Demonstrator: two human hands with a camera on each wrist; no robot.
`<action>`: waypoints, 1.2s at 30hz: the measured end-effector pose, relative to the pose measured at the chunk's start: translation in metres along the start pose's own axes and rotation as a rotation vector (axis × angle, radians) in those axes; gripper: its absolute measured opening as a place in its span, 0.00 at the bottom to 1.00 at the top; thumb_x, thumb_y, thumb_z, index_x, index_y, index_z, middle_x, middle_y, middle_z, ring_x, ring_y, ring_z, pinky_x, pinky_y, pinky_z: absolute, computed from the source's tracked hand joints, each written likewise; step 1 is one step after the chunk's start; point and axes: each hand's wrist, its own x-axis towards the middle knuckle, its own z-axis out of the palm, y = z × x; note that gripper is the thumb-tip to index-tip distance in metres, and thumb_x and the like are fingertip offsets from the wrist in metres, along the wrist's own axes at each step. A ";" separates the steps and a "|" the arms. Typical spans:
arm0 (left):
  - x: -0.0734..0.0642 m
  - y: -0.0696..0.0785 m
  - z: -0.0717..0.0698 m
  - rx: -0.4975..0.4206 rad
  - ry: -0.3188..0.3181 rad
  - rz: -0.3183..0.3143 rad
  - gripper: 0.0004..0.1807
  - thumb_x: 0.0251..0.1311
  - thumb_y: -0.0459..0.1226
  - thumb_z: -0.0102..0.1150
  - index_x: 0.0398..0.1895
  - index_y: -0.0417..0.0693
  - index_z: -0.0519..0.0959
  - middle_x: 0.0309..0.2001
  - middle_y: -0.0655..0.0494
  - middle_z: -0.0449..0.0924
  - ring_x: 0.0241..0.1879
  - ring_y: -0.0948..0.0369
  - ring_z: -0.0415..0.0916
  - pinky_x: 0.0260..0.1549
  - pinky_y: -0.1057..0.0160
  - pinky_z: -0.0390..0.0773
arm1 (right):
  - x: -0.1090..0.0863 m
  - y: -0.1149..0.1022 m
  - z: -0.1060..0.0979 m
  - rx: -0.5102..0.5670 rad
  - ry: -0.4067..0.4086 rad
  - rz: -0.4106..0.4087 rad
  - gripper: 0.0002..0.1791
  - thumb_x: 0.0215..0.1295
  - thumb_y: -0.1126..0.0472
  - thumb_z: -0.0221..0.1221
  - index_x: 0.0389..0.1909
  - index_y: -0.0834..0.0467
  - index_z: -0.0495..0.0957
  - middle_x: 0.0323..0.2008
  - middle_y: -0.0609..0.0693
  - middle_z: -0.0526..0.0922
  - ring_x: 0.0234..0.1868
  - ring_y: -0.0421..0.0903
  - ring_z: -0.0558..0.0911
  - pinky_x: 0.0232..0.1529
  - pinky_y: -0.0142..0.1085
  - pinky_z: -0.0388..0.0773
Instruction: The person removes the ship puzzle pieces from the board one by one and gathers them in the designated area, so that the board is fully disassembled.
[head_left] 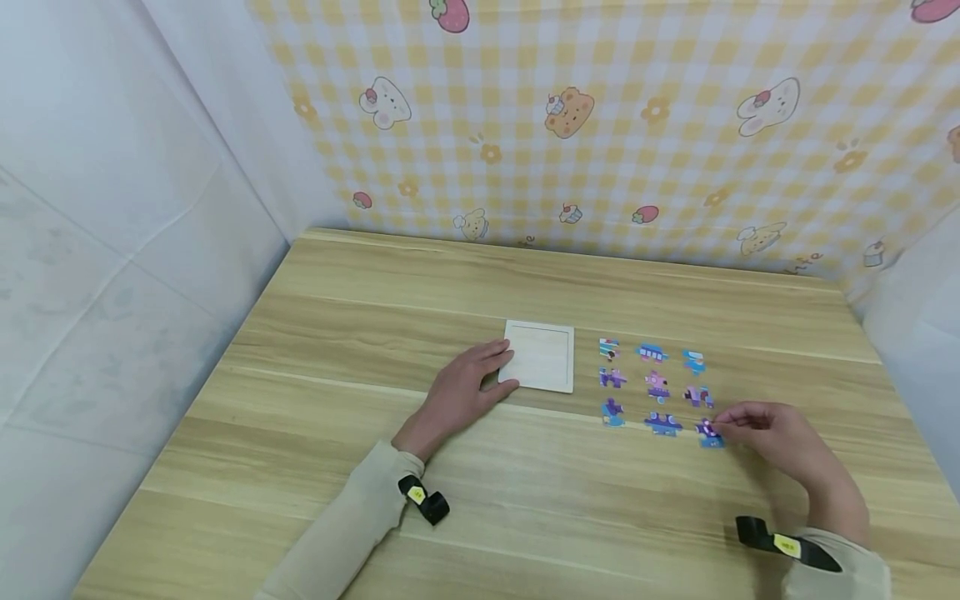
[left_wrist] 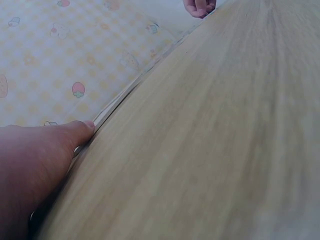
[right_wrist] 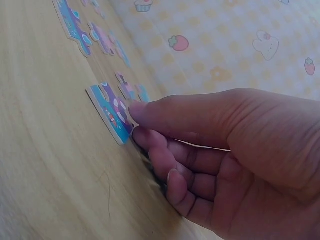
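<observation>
My right hand (head_left: 780, 437) pinches a blue and purple jigsaw piece (head_left: 708, 433) by its right edge, between thumb and index finger. In the right wrist view the thumb lies over that piece (right_wrist: 111, 112), and the other fingers curl beneath. Several more jigsaw pieces (head_left: 657, 386) lie apart from each other in three rows to the left and beyond. A square, pale puzzle tray (head_left: 536, 357) with a raised rim sits left of the pieces. My left hand (head_left: 468, 387) rests at its left side, fingertips on the rim and thumb near the lower corner. The left wrist view shows mostly the thumb (left_wrist: 75, 132).
Beneath everything is a wood-grain table (head_left: 360, 333). A yellow checked cloth (head_left: 600, 167) with cartoon prints hangs along the back edge. White drapes (head_left: 150, 167) close off the left side, with another at the right. Each wrist carries a black camera strap (head_left: 423, 498).
</observation>
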 end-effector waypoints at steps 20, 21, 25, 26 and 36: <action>0.000 -0.001 0.001 0.010 0.008 0.011 0.31 0.73 0.54 0.60 0.71 0.46 0.76 0.75 0.57 0.68 0.75 0.54 0.63 0.73 0.52 0.65 | 0.000 -0.001 -0.001 -0.010 0.004 0.030 0.13 0.75 0.57 0.62 0.46 0.64 0.87 0.41 0.50 0.85 0.34 0.39 0.71 0.30 0.31 0.71; 0.000 -0.001 0.001 0.011 0.011 0.013 0.31 0.73 0.53 0.60 0.71 0.46 0.76 0.75 0.57 0.68 0.75 0.54 0.64 0.73 0.52 0.66 | 0.000 -0.001 -0.001 -0.008 0.004 0.031 0.13 0.75 0.57 0.62 0.46 0.64 0.87 0.41 0.50 0.85 0.34 0.39 0.71 0.30 0.31 0.71; 0.000 -0.002 0.002 0.014 0.016 0.015 0.32 0.72 0.53 0.60 0.71 0.46 0.75 0.75 0.56 0.69 0.75 0.55 0.64 0.73 0.52 0.66 | 0.000 -0.001 -0.001 -0.006 0.008 0.030 0.13 0.75 0.57 0.62 0.46 0.63 0.87 0.42 0.50 0.85 0.34 0.39 0.72 0.31 0.31 0.71; 0.000 -0.002 0.002 0.016 0.015 0.015 0.32 0.72 0.54 0.60 0.71 0.46 0.75 0.75 0.56 0.69 0.75 0.55 0.64 0.73 0.52 0.65 | 0.000 -0.001 -0.002 -0.006 0.010 0.032 0.13 0.75 0.56 0.62 0.46 0.63 0.87 0.42 0.50 0.86 0.34 0.38 0.72 0.31 0.31 0.71; 0.000 -0.002 0.002 0.021 0.015 0.017 0.33 0.72 0.54 0.60 0.72 0.44 0.73 0.75 0.55 0.69 0.75 0.54 0.64 0.74 0.52 0.64 | 0.000 -0.003 -0.002 0.005 0.000 0.064 0.16 0.76 0.54 0.62 0.47 0.65 0.86 0.40 0.48 0.84 0.34 0.39 0.71 0.30 0.32 0.71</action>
